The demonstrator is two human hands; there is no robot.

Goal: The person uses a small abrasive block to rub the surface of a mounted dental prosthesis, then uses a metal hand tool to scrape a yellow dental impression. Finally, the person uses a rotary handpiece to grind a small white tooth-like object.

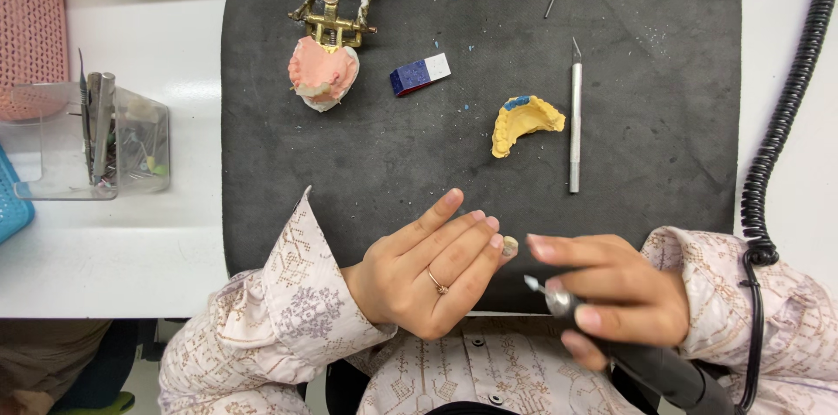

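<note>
"What have your hands got?"

"My left hand [428, 271] pinches a small pale tooth-like piece [510, 246] at its fingertips, fingers stretched out flat together. My right hand [611, 288] is wrapped around a dark rotary handpiece [650, 363], and its pointed bur [532, 283] sits just beside the piece, below it; whether they touch I cannot tell."

"And around them?"

"Both hands hover over the near edge of a dark mat [436, 153]. Farther up it lie a yellow dental cast [524, 123] with a slim metal knife [575, 118] just to its right, a blue-and-white block [421, 74], and a brass articulator [332, 22] carrying pink models. A black coiled cord [786, 109] runs down the right side, and a clear tool box [87, 140] stands on the white table [131, 249] at left."
</note>
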